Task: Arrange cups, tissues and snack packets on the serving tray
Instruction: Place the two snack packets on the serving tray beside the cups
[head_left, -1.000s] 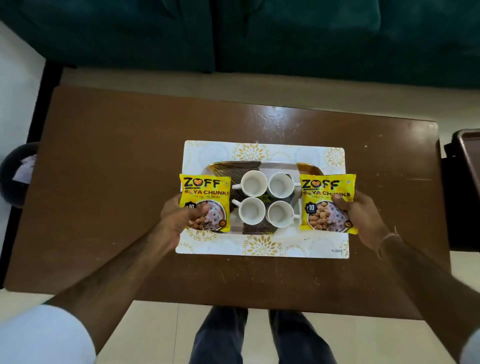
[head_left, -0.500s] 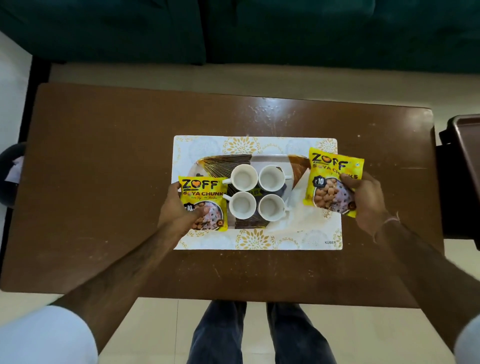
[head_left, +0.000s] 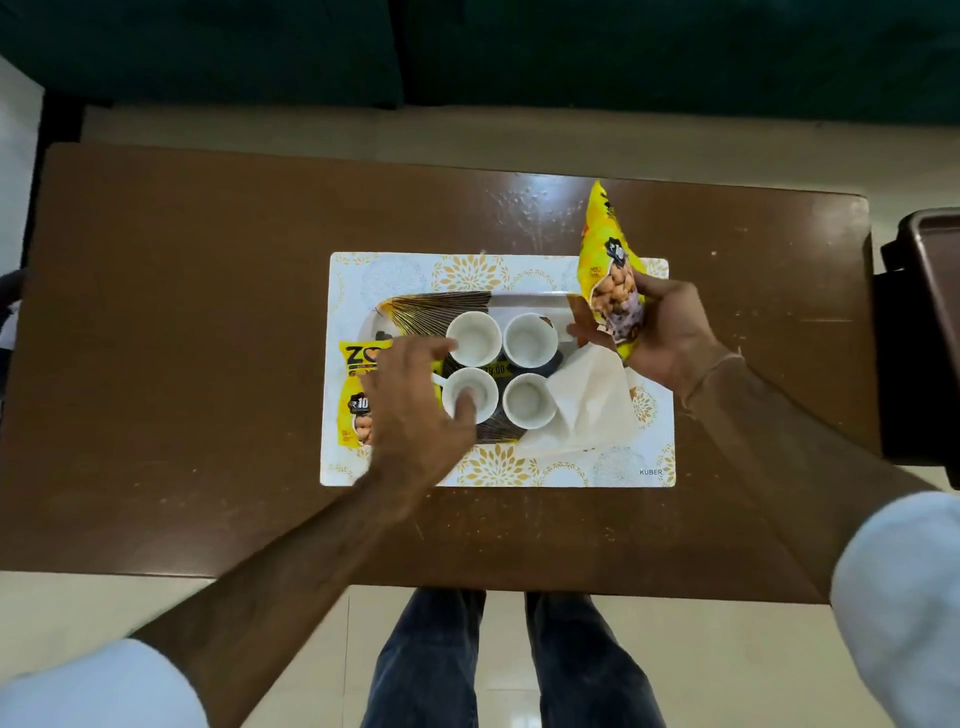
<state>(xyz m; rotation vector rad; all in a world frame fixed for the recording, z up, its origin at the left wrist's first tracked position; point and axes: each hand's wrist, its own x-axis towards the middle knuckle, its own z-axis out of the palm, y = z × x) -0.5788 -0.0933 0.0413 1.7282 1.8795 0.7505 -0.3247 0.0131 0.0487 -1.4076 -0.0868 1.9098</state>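
Note:
Several white cups (head_left: 530, 340) stand in a square on the serving tray (head_left: 431, 306), which rests on a white and gold placemat (head_left: 467, 273). My left hand (head_left: 410, 400) hovers open over the tray's left side, fingers spread, fingertips at the two left cups. Under it a yellow snack packet (head_left: 353, 395) lies flat on the tray's left edge. My right hand (head_left: 660, 332) holds a second yellow snack packet (head_left: 610, 260) lifted and tilted upright above the tray's right end. A white tissue (head_left: 587, 405) lies on the tray's right side below that hand.
The placemat lies mid-way on a brown wooden table (head_left: 182, 338). A dark tray-like object (head_left: 930, 312) stands off the table's right edge. A green sofa (head_left: 467, 47) runs along the far side. My legs (head_left: 509, 660) are below the near edge.
My left hand let go of the left packet, which now lies on the tray, and moved right over the cups. My right hand raised and tilted its packet, uncovering the tissue.

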